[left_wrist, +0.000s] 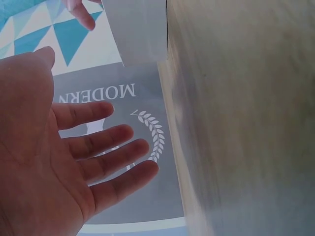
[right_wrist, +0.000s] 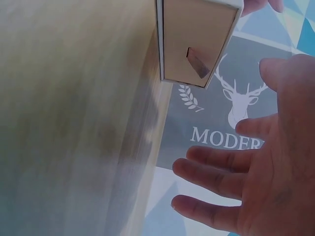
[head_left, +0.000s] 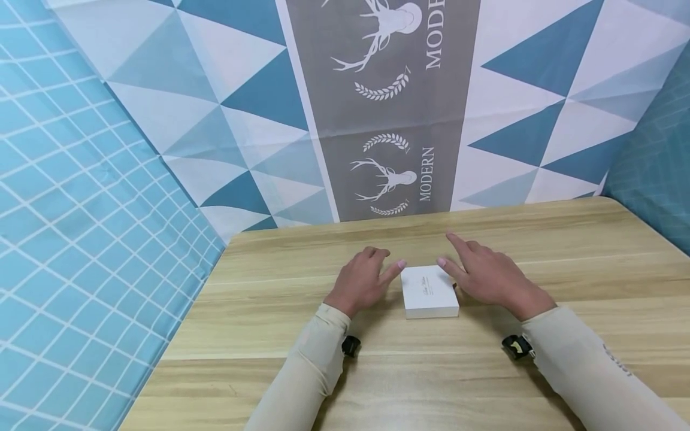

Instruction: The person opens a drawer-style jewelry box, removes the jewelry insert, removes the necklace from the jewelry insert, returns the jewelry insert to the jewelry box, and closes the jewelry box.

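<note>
A flat white box (head_left: 429, 290) with small printed lettering lies on the wooden table between the two hands. My left hand (head_left: 363, 278) is at the box's left side, fingers spread and holding nothing. On the other side is my right hand (head_left: 487, 272), also with its fingers extended and nothing in them. In the right wrist view the box's end (right_wrist: 197, 42) is tan inside a white edge, with a small dark ribbon-like pull tab (right_wrist: 198, 64) sticking out. The left wrist view shows the box's plain side (left_wrist: 140, 32) apart from the left palm.
The wooden table (head_left: 259, 335) reaches back to a patterned cloth (head_left: 388, 120) with deer heads and triangles. Blue gridded cloth (head_left: 81, 209) hangs at the left, and a darker teal cloth (head_left: 654, 155) at the right. Each wrist carries a small black camera (head_left: 351, 346).
</note>
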`<state>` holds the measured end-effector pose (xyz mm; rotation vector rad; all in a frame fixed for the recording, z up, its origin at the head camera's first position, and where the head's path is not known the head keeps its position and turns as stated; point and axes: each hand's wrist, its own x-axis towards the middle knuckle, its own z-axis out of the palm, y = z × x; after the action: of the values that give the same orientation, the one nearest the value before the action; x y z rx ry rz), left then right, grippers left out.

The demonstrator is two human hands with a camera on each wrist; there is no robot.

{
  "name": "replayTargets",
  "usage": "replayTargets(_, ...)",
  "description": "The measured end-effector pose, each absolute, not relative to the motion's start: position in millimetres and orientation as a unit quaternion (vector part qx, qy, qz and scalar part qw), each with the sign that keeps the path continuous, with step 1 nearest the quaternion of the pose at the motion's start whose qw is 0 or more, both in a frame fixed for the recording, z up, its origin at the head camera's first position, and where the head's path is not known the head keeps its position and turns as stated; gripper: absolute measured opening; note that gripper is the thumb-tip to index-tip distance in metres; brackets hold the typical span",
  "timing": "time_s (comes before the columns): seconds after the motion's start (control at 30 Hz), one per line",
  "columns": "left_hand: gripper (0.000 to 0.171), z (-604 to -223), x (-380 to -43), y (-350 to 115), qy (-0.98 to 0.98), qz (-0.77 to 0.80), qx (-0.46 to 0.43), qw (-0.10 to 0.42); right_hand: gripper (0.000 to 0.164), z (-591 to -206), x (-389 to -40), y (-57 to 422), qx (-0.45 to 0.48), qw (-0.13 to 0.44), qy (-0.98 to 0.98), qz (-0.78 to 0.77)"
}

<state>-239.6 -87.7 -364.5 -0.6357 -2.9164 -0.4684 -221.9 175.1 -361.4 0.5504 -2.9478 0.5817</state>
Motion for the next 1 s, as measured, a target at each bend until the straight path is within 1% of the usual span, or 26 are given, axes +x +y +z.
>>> replayTargets(0.5,0.068,-363.2,-238.4,-84.6,-0.965,-0.13,-0.22,0.058,0.073,-362.1,-223.9,170.3,0.172,0.043,-0.969,0.174)
replayTargets(0.73,0.064,-360.1,-236.3,-82.9,-0.965,-0.107,-0.227,0.072,0.072,-361.1,-225.0,168.5,0.181,0.047,-0.967,0.172)
replayTargets(1.0,0.063,-362.6,-235.7,-81.1,-0.966,-0.11,-0.225,0.067,0.06,-358.3,-223.3,167.3,0.174,0.068,-0.964,0.191)
